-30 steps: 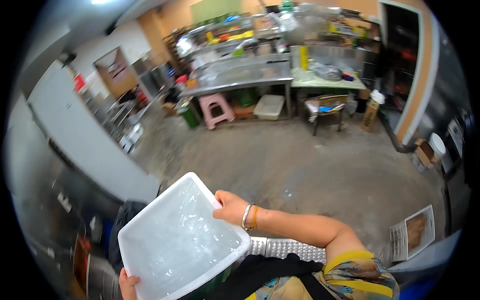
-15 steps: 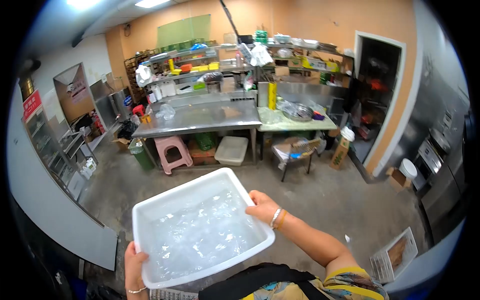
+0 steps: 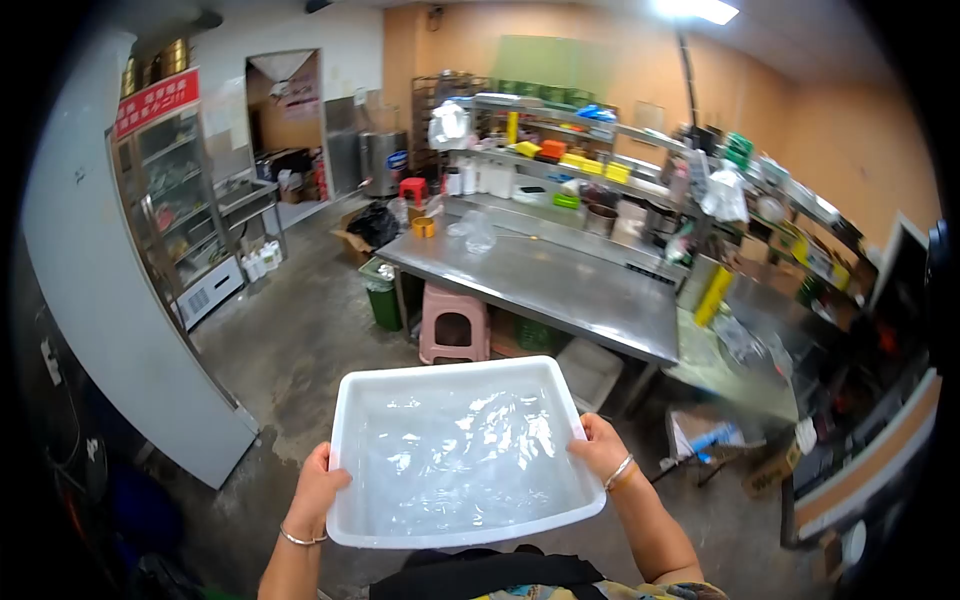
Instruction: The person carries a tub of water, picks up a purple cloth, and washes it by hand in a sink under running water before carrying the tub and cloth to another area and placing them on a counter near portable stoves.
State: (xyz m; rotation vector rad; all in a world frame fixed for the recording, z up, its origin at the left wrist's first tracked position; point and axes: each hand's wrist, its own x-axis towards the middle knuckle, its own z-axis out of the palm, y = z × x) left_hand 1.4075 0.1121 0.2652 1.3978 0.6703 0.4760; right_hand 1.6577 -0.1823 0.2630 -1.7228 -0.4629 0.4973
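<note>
Gripping a white tub (image 3: 470, 539) by opposite sides, the left hand (image 3: 320, 485) and right hand (image 3: 602, 450) hold it up above the floor (image 3: 300, 360), in front of the counter (image 3: 570, 290) and apart from it. Each hand is closed on the rim, with little opening between thumb and fingers; the undersides of the fingers are hidden by the tub. Clear water (image 3: 460, 460) lies in the tub, its surface rippled and shiny. The tub looks close to level. A bracelet (image 3: 302, 538) circles the left wrist, and a silver bangle (image 3: 619, 472) the right.

On the counter, a crumpled clear bag (image 3: 475, 235) lies toward the left end, with an orange ring-shaped item (image 3: 424, 227) near the left corner. A pink stool (image 3: 454, 320) stands below the counter's front edge, and a green bin (image 3: 381, 300) stands by its left corner. Beyond the counter's right end, a yellow roll (image 3: 714, 296) leans on a pale green table (image 3: 700, 350).
</note>
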